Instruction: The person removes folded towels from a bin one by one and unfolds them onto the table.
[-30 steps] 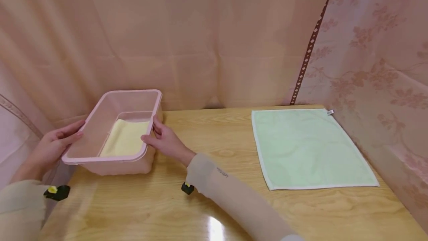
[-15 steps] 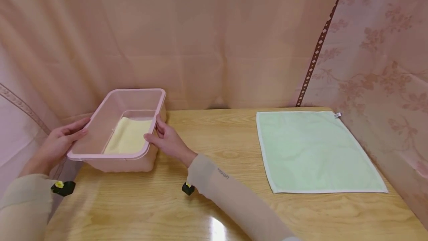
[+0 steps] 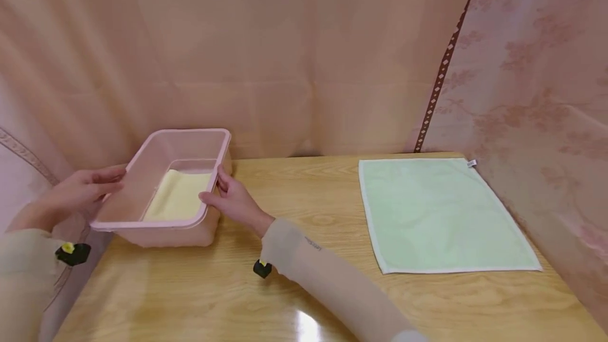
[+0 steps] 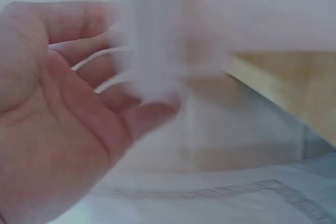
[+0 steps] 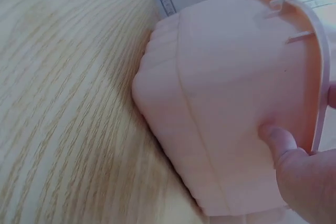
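Observation:
A pink plastic bin [image 3: 166, 235] sits on the left side of the wooden table, near the back. Inside it lies a folded yellow cloth [image 3: 179, 195]. My right hand [image 3: 237, 202] pinches the bin's right rim; in the right wrist view a digit [image 5: 278, 139] presses the outer wall. At the left rim, my left hand [image 3: 78, 194] has its fingers loosely extended, fingertips right by the edge. Gaps show between those fingers [image 4: 100, 69] in the left wrist view, where the rim is blurred.
A pale green towel [image 3: 442, 215] with a white border lies spread flat on the right of the table [image 3: 313, 226]. Pinkish curtains [image 3: 266, 57] hang behind and at both sides. The table's left edge runs below the left forearm.
My left hand has loosened at the left rim and shifted slightly outward. The right hand keeps its hold; bin, yellow cloth and green towel stay in place while the head view sways slightly.

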{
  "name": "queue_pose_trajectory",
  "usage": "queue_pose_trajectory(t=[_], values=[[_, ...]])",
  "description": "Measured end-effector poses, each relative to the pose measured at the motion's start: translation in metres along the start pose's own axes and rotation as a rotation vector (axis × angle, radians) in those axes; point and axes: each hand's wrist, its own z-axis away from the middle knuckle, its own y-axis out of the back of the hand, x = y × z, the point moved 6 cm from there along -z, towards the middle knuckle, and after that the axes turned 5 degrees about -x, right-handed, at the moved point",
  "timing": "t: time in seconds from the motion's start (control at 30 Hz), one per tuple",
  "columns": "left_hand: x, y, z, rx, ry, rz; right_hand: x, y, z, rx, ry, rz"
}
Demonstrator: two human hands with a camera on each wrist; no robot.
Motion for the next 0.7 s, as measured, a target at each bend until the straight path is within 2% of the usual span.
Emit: queue_pose_trajectory(t=[0.1,0.2,0.3,0.47,0.6,0.7], values=[[0.026,0.010,-0.005,-0.068,-0.020,-0.062,-0.002,-0.001,0.000,0.018,-0.010,0.008],[0.051,0.019,-0.014,-0.079,-0.058,-0.087,-0.004,-0.002,0.001,0.035,-0.006,0.002],[0.068,0.026,-0.026,-0.106,-0.079,-0.106,-0.005,-0.005,0.002,0.042,0.015,0.004],[0.076,0.025,-0.044,-0.192,-0.067,-0.122,-0.002,-0.011,0.005,0.033,0.044,0.018],[0.073,0.014,-0.060,-0.260,-0.032,-0.056,0.003,-0.013,0.008,0.037,0.017,-0.007],[0.068,0.005,-0.073,-0.285,0.015,0.031,0.004,-0.011,0.011,0.048,-0.004,-0.041]])
